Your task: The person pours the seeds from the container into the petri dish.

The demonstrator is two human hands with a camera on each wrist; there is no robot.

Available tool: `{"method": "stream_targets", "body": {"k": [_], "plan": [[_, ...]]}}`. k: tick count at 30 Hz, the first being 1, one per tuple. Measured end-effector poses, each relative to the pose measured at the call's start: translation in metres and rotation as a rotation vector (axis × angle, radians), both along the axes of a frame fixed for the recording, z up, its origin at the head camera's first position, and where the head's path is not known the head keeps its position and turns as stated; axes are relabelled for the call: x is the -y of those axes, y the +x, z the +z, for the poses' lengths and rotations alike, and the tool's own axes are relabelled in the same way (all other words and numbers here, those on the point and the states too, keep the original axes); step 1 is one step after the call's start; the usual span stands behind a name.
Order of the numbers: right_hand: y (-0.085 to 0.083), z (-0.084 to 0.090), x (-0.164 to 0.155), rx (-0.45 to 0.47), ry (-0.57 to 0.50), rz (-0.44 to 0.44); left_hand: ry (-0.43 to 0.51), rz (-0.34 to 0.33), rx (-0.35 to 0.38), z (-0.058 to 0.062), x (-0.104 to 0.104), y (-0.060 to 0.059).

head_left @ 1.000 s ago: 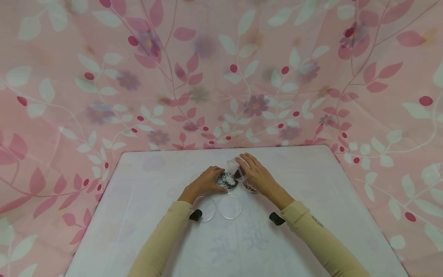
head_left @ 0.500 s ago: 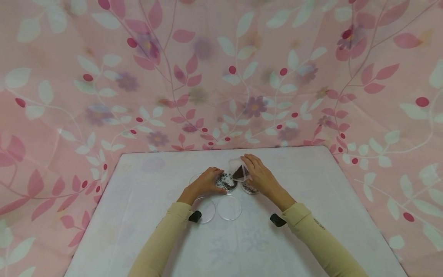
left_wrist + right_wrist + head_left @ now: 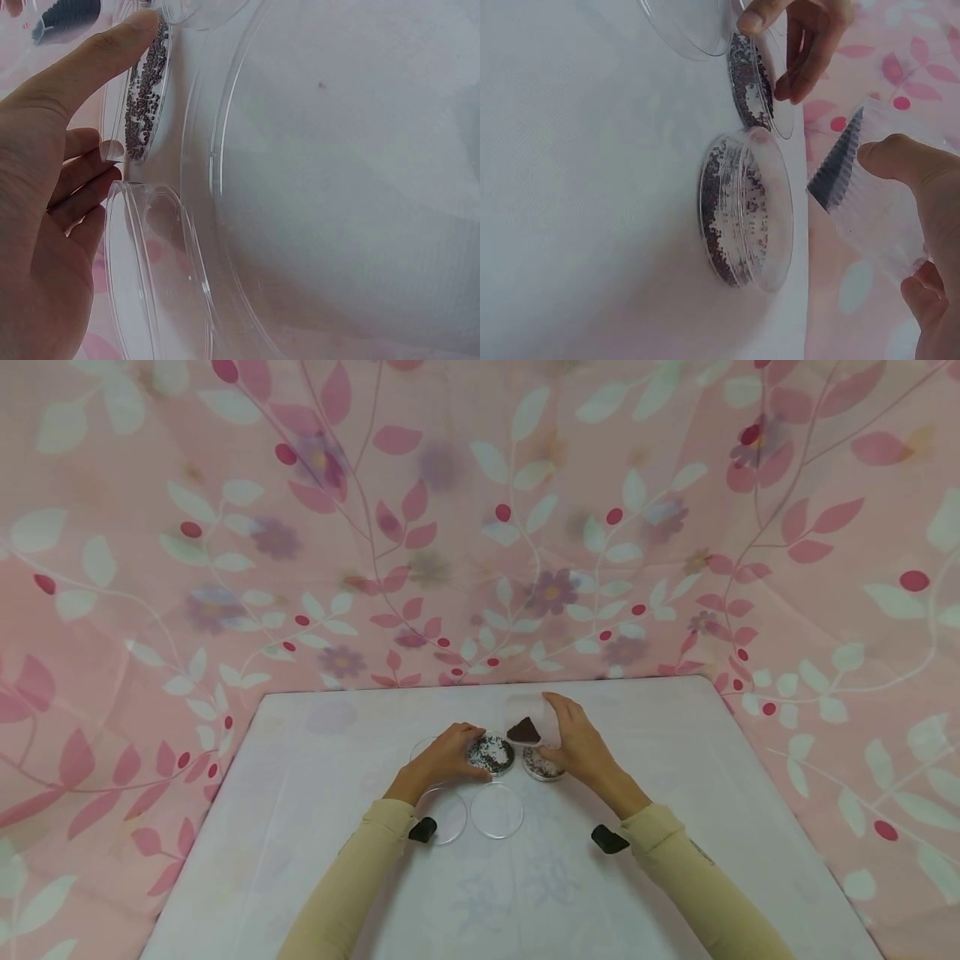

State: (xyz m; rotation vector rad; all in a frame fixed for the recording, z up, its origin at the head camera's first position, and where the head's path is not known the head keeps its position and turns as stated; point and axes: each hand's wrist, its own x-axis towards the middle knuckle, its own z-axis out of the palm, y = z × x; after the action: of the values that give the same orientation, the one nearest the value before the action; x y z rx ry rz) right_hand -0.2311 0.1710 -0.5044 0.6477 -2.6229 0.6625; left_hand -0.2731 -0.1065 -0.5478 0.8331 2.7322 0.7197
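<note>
Right hand (image 3: 581, 745) has tipped its clear seed cup (image 3: 529, 727) flatter, mouth toward the seeded petri dish (image 3: 492, 753) steadied by left hand (image 3: 442, 758).

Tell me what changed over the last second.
The right hand swung the clear cup of dark seeds back from its steep tilt over the seeded dish, up and toward the far side. The left hand kept holding that dish; the other dishes stayed put.
</note>
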Motion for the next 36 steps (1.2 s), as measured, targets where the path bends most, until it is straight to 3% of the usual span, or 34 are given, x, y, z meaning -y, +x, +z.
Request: {"method": "stream_targets", "body": {"k": [11,20,26,36], "plan": [[0.007,-0.007,-0.037,0.055,-0.255,-0.114,-0.015,0.033,0.043,0.003,-0.001,0.003],[0.014,-0.013,-0.063,0.007,-0.363,-0.118,-0.002,0.033,0.04,0.005,-0.001,0.005],[0.019,-0.02,-0.081,0.016,-0.419,-0.17,-0.025,0.022,0.02,0.002,-0.001,0.002],[0.031,-0.036,-0.097,0.168,-0.495,-0.244,-0.032,0.026,0.021,-0.003,-0.002,-0.002]]}}
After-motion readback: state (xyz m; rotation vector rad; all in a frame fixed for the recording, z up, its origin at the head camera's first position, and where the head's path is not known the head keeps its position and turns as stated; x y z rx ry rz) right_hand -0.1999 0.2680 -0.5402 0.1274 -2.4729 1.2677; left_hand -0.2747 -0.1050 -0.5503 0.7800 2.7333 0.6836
